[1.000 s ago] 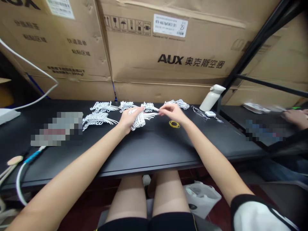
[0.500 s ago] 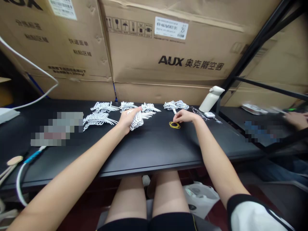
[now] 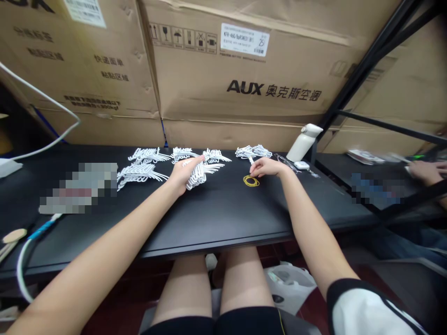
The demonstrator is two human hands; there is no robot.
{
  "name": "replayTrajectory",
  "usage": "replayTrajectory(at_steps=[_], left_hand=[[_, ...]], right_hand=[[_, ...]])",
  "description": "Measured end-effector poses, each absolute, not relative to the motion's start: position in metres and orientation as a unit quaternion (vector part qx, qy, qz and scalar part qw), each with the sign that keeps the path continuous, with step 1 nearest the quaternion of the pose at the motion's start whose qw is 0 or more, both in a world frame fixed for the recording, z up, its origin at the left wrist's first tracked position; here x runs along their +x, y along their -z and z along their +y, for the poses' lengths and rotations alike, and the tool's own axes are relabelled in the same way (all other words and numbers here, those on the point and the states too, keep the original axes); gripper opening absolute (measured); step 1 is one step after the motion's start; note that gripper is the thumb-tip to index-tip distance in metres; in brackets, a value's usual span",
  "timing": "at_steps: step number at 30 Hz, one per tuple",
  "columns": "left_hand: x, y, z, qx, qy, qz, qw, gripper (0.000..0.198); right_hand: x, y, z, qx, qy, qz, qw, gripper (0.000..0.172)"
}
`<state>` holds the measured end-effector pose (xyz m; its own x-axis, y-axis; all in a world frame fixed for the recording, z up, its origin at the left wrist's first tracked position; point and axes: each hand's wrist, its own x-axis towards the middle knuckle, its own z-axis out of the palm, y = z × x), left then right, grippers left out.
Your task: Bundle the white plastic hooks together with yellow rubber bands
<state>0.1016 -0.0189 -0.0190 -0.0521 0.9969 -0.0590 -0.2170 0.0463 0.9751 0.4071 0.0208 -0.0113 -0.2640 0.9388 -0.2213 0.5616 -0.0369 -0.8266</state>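
Observation:
My left hand (image 3: 182, 176) is wrapped round a bundle of white hooks (image 3: 198, 175), whose ends fan out to the right. Over the yellow rubber bands (image 3: 251, 181), my right hand (image 3: 262, 167) has its thumb and fingertips pressed together at the bands' upper edge; what they pinch, if anything, is too small to make out. Several groups of white hooks (image 3: 142, 174) lie in rows to the left and behind my left hand. A looser pile of white pieces (image 3: 254, 151) lies just behind my right hand.
A white bottle (image 3: 304, 142) and a small white case (image 3: 301, 165) stand at the back right of the black table (image 3: 216, 218). Cardboard boxes (image 3: 244, 107) line the back. A blurred-out object lies at left near a white cable (image 3: 21, 265). Another person's hand (image 3: 424, 171) shows at far right.
The view has shifted slightly. My right hand stays by the yellow bands, its fingertips now at their upper edge. My left hand keeps its hold on the white bundle.

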Motion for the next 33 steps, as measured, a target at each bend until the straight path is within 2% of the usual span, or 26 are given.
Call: replayTrajectory(at_steps=[3,9,19,26,33], left_hand=[[0.101,0.019,-0.018,0.411,-0.552,0.473,0.550,0.040],[0.101,0.019,-0.019,0.417,-0.540,0.477,0.555,0.046],[0.102,0.019,-0.019,0.407,-0.539,0.470,0.568,0.041],[0.102,0.018,-0.020,0.394,-0.550,0.463,0.573,0.037],[0.104,0.018,-0.022,0.405,-0.559,0.450,0.567,0.038]], right_hand=[[0.407,0.007,0.017,-0.561,-0.481,-0.622,0.259,0.022],[0.402,-0.004,0.008,-0.455,-0.571,-0.584,0.354,0.028],[0.391,0.000,0.011,-0.446,-0.572,-0.544,0.422,0.023],[0.347,0.012,0.006,-0.381,-0.687,-0.492,0.376,0.028],[0.318,0.019,-0.002,-0.360,-0.743,-0.406,0.392,0.019]])
